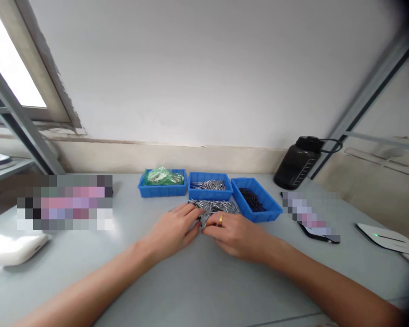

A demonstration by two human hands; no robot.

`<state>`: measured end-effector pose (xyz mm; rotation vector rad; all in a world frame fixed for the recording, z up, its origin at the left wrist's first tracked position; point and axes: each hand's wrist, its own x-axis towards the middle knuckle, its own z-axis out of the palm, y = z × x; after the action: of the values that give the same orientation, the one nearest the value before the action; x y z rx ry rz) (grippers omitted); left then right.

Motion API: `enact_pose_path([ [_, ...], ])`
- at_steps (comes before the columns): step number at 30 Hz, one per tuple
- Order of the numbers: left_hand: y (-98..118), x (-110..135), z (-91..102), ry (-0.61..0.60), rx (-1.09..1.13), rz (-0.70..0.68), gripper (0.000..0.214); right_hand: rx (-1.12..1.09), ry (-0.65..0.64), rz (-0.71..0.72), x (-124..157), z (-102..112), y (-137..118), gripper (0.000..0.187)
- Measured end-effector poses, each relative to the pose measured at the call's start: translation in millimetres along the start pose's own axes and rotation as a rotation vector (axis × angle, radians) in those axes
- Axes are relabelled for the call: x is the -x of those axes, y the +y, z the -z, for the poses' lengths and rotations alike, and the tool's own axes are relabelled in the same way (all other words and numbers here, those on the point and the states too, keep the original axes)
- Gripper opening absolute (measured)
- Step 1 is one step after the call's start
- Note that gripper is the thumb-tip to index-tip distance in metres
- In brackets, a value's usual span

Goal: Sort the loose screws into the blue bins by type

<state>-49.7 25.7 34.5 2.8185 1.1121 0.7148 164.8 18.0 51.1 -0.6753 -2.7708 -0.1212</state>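
Note:
My left hand (180, 223) and my right hand (236, 234) meet near the middle of the table, fingertips pinched and almost touching. Between them a small grey and dark piece (203, 220) shows; the fingers cover most of it, so its kind is unclear. A gold ring is on a finger of my right hand. Just beyond the fingertips lies a loose pile of thin silver metal pins (225, 206). Behind it, a blue bin (210, 194) holds more silver pins. To the right, an angled blue bin (267, 210) contains thin black pieces (251, 200).
A third blue bin (163, 191) at left holds a green plastic bag (162, 176). At right stand a dark bottle (298, 163), a pixelated phone-like object (310, 218) and a white flat device (388, 238). At left are a white case (19, 250) and a blurred-out item (68, 202).

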Motion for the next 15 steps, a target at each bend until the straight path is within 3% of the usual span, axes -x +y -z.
enact_pose_path([
  [7,8.0,-1.8,6.3,-0.032,0.031,-0.127,0.019,-0.052,0.106,0.062,0.7,4.4,-2.5,0.022],
  [15,4.7,-0.8,5.1,-0.032,0.009,-0.123,0.017,-0.049,0.172,0.085,1.2,6.6,-3.6,0.024],
])
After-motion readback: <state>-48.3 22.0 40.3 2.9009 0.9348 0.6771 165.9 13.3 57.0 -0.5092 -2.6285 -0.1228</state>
